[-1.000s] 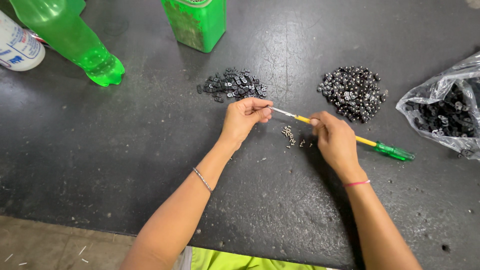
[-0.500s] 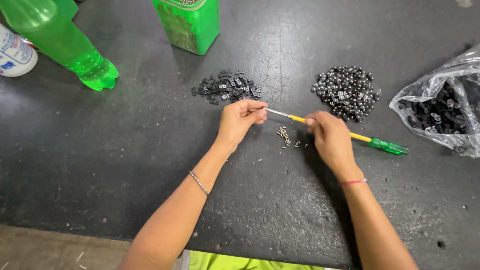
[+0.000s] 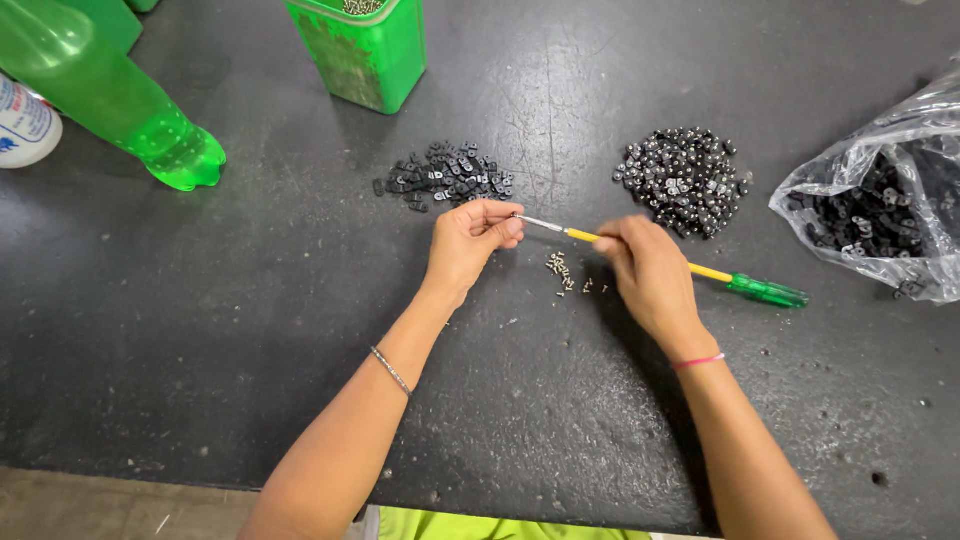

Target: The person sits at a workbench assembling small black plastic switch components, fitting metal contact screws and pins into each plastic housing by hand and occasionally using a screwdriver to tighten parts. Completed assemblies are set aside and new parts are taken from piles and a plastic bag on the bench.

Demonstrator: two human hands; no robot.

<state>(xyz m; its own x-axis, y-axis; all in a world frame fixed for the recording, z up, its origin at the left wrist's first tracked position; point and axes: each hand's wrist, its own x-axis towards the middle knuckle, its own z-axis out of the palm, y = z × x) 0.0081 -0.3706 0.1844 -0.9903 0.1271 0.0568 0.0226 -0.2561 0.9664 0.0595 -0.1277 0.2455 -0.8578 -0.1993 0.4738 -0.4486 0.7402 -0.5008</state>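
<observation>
Your left hand (image 3: pixel 468 240) is pinching its fingers tight at the metal tip of the screwdriver (image 3: pixel 668 262), though what they hold is too small to tell. Your right hand (image 3: pixel 648 275) is gripping the yellow shaft. Tiny screws (image 3: pixel 562 272) are lying between them, flat black pieces (image 3: pixel 445 176) at eleven o'clock, round black pieces (image 3: pixel 685 178) at one o'clock.

Matt, scuffed dark table (image 3: pixel 250 330)
The screwdriver (image 3: pixel 660 258) had a bare metal tip and glossy green-yellow plastic; the bag (image 3: pixel 900 130) was clear, crinkled plastic.
</observation>
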